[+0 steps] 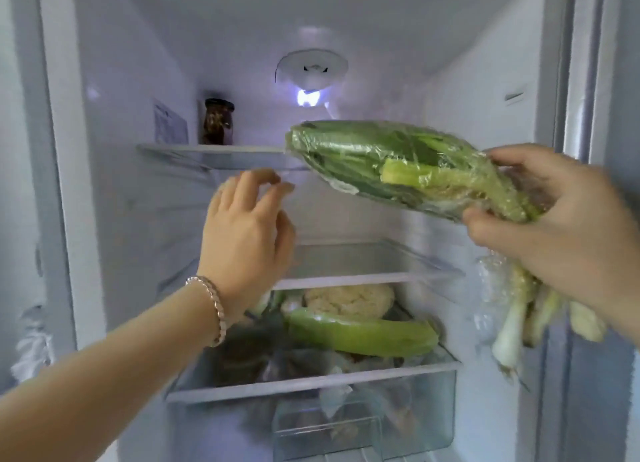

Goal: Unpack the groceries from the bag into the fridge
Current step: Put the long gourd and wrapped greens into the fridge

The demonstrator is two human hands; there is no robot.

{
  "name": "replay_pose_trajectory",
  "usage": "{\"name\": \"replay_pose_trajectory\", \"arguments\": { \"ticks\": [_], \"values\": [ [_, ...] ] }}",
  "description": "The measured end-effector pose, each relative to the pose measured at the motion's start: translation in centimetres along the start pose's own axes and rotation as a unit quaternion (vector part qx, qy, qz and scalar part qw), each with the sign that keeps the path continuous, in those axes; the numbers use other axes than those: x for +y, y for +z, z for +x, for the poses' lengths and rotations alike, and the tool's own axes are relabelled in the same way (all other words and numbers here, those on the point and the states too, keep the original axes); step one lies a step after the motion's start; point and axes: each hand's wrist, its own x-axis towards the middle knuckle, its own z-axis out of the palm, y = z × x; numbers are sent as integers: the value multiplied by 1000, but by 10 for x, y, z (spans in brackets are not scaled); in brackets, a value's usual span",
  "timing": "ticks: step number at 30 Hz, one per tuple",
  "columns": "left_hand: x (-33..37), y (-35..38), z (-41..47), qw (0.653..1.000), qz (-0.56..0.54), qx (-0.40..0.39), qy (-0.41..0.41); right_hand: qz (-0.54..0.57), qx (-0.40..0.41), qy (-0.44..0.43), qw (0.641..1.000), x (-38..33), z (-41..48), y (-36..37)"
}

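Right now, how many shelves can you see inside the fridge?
3. The top shelf carries a dark jar; the middle shelf lies behind the left hand; the bottom shelf, above the drawer, holds a cauliflower. Lower ones may be out of view.

Worn items, head view:

1. The left hand [244, 233] is bare. Its fingernails are short and pale.
2. The left forearm [104, 378] is bare along its whole visible length, from the wrist to the lower left edge.
3. The left wrist carries one bracelet [212, 311]. It is metallic, silver in tone with a faint pink cast. Small repeated segments give it a twisted, rope-like surface. It encircles the wrist just beside the hand.
4. The right hand [568, 229] is bare. Motion blur hides finer detail.
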Motion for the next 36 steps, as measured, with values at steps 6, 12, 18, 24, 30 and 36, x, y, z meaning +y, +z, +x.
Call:
{"name": "replay_pose_trajectory", "arguments": {
  "ticks": [6, 12, 18, 24, 30, 36],
  "values": [
    [-55, 10, 63, 977, 97, -155, -111, 30, 194, -62, 979, 5, 45, 16],
    [-65, 22, 61, 981, 175, -67, -48, -277, 114, -163, 940, -3, 104, 22],
    [-71, 26, 60, 989, 147, -15, -28, -297, -108, -197, 928, 8, 130, 11],
    [-73, 29, 59, 987, 153, -12, -40, -381, -53, -299, 873, 13, 146, 31],
    [-76, 34, 59, 988, 149, 29, -21, -323, -200, -140, 914, 3, 186, 71],
    [-74, 33, 58, 989, 148, 22, -24, -439, -217, -128, 862, 34, 221, 135]
  ]
}}
